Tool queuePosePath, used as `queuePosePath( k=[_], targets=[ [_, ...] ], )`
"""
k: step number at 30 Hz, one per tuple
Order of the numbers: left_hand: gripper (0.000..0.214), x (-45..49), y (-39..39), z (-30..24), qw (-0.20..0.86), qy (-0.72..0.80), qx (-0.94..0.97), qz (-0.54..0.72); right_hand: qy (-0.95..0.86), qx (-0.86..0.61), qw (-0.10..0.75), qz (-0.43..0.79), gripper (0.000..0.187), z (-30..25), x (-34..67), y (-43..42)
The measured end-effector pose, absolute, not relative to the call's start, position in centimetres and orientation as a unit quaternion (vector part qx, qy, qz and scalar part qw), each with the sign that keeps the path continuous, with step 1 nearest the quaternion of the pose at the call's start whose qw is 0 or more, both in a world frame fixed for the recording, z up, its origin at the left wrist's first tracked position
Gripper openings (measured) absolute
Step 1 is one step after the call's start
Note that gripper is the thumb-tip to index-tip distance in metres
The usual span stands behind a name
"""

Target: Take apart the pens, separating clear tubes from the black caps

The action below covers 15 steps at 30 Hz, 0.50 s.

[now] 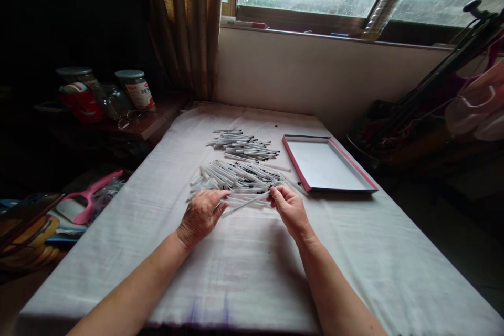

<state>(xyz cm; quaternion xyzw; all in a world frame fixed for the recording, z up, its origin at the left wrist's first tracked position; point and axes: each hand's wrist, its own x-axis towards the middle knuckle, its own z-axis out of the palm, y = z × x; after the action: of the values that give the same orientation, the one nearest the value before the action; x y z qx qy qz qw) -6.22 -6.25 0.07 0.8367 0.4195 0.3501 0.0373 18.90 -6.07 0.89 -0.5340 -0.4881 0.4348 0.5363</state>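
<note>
My right hand (290, 211) pinches one end of a slim translucent pen (248, 203) between thumb and fingertips. The pen slants down to the left, its other end close to my left hand (202, 215). My left hand is curved, thumb and fingers a little apart, with nothing visible between them. Just beyond both hands lies a loose pile of clear and white pens (240, 174), some with dark tips. Farther back, another heap of pens with black ends (246, 146) rests on the white tablecloth (244, 273). My left fingers partly cover the near pile's edge.
A shallow white box with pink and black sides (307, 168) lies at the right. On a wooden ledge at the left stand a labelled jar (136, 90) and a red container (82, 104). A pink-handled item (88, 202) sits below it. A wall and window close off the back.
</note>
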Motion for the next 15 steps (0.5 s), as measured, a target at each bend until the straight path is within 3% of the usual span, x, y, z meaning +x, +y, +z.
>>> queuePosePath(
  k=[4,9,15],
  targets=[
    [0.036,-5.8,-7.5,0.3,0.078,0.426,0.829,0.354,-0.424,-0.546,0.575,0.438,0.048,0.4,18.9,-6.0],
    [0.027,-5.5,-7.0,-0.8,0.059,0.454,0.811,0.365,-0.396,-0.541,0.590,0.449,0.050,0.3,18.4,-5.9],
    [0.034,-5.9,-6.1,-1.3,0.074,0.475,0.783,0.396,-0.420,-0.510,0.586,0.468,0.042,0.3,18.1,-6.0]
  ],
)
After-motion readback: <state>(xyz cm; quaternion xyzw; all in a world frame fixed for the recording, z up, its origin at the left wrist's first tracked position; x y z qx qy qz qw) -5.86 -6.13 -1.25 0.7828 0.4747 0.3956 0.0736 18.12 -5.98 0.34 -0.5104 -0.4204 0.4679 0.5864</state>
